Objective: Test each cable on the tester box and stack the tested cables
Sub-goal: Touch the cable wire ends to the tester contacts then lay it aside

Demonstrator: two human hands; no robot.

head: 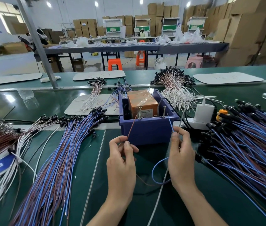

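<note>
- Presently under test: one cable [153,170], its slack looped low between both hands over the green surface [86,160].
- Entry, left hand [121,162]: grip closed to a thumb-and-forefinger pinch on the brown lead [131,128], taken near its end, probably so the bare tip could be steered. The tip lay at the foot of the left screw [140,113]; contact could not be told.
- Entry, right hand [182,159]: grip likewise pinched shut on the blue lead [170,123], with the tip raised just beside the right screw [164,111]; touching or apart could not be told.
- Centre, tester box [147,132]: a blue bin housing an orange unit [141,101]. Both screws stood at its near rim, apparently as contact posts set within reach of either hand.
- Beside it, left pile [60,152]: blue-and-brown cables laid parallel with their black ends away, judged to be the tested stack.
- Opposite, right pile [251,136]: similar cables fanned more loosely, judged to be the untested supply, kept near the picking hand.
- Sundry: white charger [204,111] plugged in just right of the box, probably feeding the tester.
</note>
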